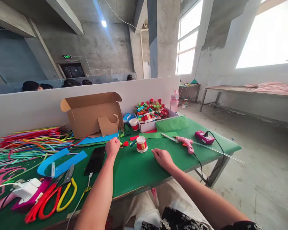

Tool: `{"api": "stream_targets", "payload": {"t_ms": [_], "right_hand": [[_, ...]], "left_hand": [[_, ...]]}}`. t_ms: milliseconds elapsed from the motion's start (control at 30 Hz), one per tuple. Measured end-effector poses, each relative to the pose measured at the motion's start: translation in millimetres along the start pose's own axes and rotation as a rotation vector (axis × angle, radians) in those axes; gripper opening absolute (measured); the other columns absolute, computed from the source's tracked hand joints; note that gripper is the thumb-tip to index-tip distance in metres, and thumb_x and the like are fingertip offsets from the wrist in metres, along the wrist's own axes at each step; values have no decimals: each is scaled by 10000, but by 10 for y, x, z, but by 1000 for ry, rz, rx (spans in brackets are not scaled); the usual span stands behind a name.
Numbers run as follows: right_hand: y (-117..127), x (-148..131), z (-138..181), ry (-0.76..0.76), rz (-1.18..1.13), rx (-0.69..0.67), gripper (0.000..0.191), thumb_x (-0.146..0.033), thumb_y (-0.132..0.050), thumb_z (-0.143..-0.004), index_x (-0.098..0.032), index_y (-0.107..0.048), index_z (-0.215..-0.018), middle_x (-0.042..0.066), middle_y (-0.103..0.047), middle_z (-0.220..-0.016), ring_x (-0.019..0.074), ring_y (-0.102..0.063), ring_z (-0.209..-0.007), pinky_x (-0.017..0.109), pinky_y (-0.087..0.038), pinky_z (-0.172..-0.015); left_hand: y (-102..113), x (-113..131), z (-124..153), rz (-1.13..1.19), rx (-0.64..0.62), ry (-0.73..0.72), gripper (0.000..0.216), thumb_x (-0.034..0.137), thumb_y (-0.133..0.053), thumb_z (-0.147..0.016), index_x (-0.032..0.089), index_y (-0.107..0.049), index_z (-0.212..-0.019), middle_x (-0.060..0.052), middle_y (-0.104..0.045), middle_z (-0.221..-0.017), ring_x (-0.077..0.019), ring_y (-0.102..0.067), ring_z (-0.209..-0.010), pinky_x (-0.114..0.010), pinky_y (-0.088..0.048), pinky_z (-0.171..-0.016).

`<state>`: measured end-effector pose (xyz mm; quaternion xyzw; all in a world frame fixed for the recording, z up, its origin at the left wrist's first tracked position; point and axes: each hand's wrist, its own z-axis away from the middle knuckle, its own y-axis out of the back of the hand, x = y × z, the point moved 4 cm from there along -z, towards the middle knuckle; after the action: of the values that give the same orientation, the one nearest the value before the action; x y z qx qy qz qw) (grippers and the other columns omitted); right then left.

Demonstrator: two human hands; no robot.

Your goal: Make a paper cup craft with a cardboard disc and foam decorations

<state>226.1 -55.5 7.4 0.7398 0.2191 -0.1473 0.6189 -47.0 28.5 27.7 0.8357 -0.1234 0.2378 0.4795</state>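
My left hand is curled closed on the green table, pinching a small yellowish piece at its fingertips. My right hand lies flat on the green surface with fingers stretched out and nothing in it. Between and just beyond the hands stands a small white paper cup with a red band. A red dot and a small striped spring piece lie beside the cup. A pink glue gun rests to the right of my right hand.
An open cardboard box, a white box of finished colourful pieces, a black phone, blue paper strips, scissors, several coloured pipe cleaners and a pink power socket share the table. A white partition stands behind.
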Motion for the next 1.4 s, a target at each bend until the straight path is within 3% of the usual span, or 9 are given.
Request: {"api": "stream_targets", "payload": {"t_ms": [133,433,800,1133,1400], "right_hand": [[12,-43,18,3,66,-21,389,-341,-436,-992,-210,-579,-655,9,-623,-630,146,-547,-599,256,-242,-557],[3,-100,36,19,179,-85,405,-390,-400,-1007,-221,-647,-734,40,-705,-752,179,-628,-691,273,-247,-555],[-4,-64,23,16,129,-81,354,-349,-408,-1006,-225,-636,-764,38,-717,-796,185,-644,-723,275,-243,-560],[-3,-61,5,21,125,-104,342,-346,-423,-995,-223,-635,-756,32,-704,-764,177,-618,-691,272,-223,-551],[3,-67,20,21,120,-101,347,-332,-430,-996,-214,-606,-722,26,-697,-755,166,-611,-694,272,-219,-555]], "left_hand": [[-40,3,15,-14,-21,-7,355,118,-515,-726,205,-266,-489,25,-324,-459,-144,-328,-499,-290,-147,-542],[-41,12,65,-12,-23,-42,427,267,-513,-821,200,-226,-512,24,-285,-481,-136,-274,-503,-285,-145,-545],[14,9,1,36,65,-56,281,240,-482,-856,234,-303,-640,31,-415,-562,-146,-447,-553,-242,-245,-539],[-67,-37,-23,156,24,-59,289,327,-601,-807,217,-455,-583,15,-608,-569,-150,-574,-589,-229,-376,-570],[-68,-3,-33,246,-12,-61,189,272,-541,-825,211,-538,-646,-14,-681,-656,-155,-626,-623,-220,-402,-578]]}}
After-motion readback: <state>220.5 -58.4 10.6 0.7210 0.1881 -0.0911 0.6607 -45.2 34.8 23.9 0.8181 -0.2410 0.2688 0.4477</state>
